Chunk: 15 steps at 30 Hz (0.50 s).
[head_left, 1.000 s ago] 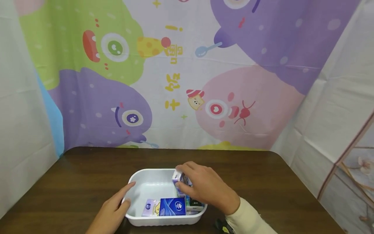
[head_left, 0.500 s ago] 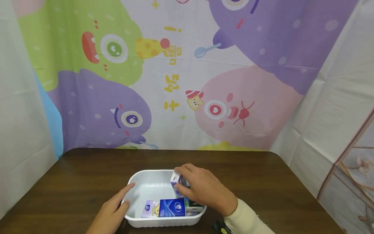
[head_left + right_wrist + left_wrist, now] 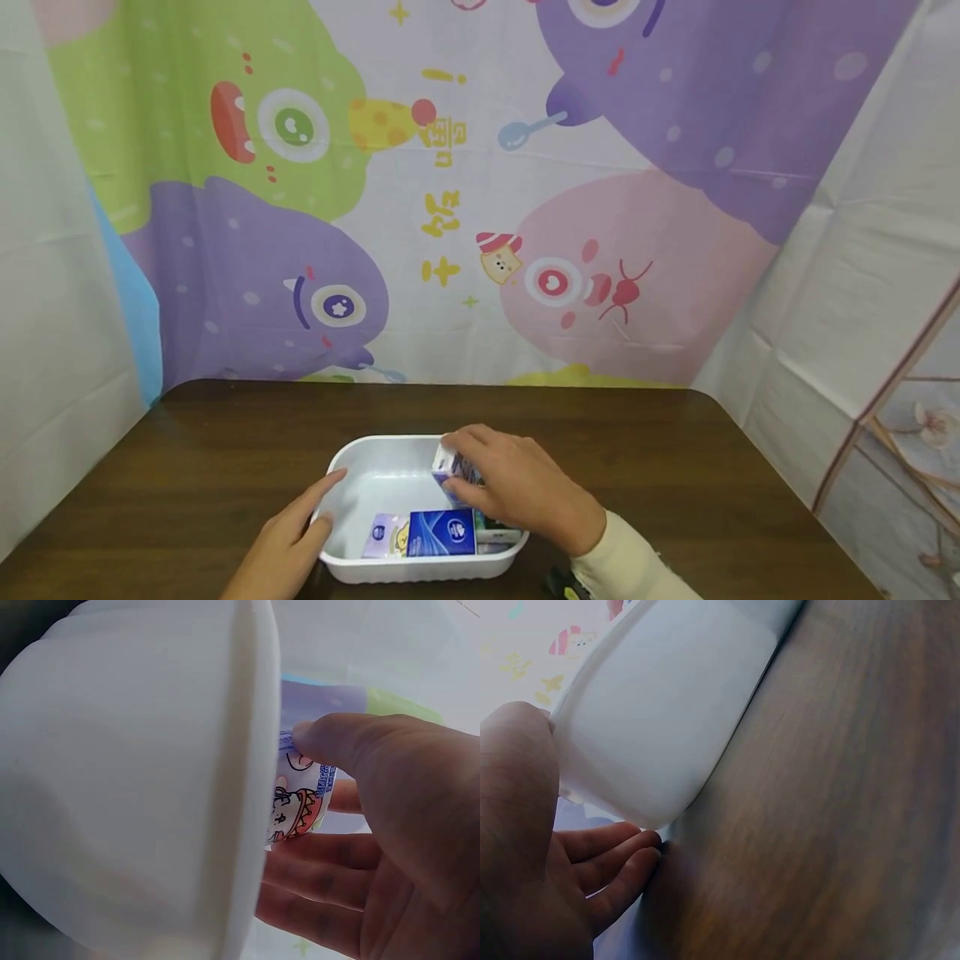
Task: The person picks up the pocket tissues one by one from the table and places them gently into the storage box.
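Note:
A white plastic tub (image 3: 416, 570) stands on the table with several packs inside. My left hand (image 3: 288, 529) holds the tub's left side, thumb at the rim; its fingers (image 3: 622, 874) touch the outer corner in the left wrist view. My right hand (image 3: 521, 487) reaches over the right rim and pinches a white-and-purple tissue pack (image 3: 444, 467) between thumb and fingers. That pack stands upright inside the tub, and a cartoon print shows on it in the right wrist view. A blue tissue pack (image 3: 442, 533) and a lilac one (image 3: 384, 535) lie along the tub's near side.
Beside the blue pack, at the tub's right end, are dark green and white packs (image 3: 495, 533), partly hidden by my right hand. A small dark object with yellow (image 3: 566, 583) lies by my right wrist. A cartoon-print cloth (image 3: 450, 333) hangs behind the brown table (image 3: 187, 467).
My right hand has shifted slightly left with the white-and-purple tissue pack. My left hand has stayed on the tub, and the other packs lie as before.

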Tool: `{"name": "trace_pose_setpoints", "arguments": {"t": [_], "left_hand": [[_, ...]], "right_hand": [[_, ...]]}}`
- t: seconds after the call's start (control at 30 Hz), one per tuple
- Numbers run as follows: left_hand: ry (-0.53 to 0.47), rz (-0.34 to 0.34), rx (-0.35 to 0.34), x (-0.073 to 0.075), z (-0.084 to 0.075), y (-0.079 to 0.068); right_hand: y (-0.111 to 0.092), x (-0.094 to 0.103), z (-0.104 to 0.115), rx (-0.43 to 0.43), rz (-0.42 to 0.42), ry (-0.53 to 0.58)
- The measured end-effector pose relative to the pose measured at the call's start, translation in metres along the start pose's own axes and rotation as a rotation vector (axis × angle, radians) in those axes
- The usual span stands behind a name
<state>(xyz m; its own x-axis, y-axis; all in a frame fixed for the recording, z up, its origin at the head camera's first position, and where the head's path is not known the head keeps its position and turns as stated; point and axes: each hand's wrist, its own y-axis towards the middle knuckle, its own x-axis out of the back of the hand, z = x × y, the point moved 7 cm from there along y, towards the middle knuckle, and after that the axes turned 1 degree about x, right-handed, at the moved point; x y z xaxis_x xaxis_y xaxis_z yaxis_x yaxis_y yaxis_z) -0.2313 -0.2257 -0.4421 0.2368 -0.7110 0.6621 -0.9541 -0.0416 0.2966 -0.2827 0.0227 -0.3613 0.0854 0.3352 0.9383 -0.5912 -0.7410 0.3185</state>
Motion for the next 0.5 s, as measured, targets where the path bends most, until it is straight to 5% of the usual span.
{"name": "trace_pose_setpoints", "arguments": {"t": [0.5], "left_hand": [[-0.002,0.010,0.015,-0.0003,-0.0008,0.0001]], "right_hand": [[0.0004,-0.0099,0.0042,-0.007,0.072,-0.006]]}}
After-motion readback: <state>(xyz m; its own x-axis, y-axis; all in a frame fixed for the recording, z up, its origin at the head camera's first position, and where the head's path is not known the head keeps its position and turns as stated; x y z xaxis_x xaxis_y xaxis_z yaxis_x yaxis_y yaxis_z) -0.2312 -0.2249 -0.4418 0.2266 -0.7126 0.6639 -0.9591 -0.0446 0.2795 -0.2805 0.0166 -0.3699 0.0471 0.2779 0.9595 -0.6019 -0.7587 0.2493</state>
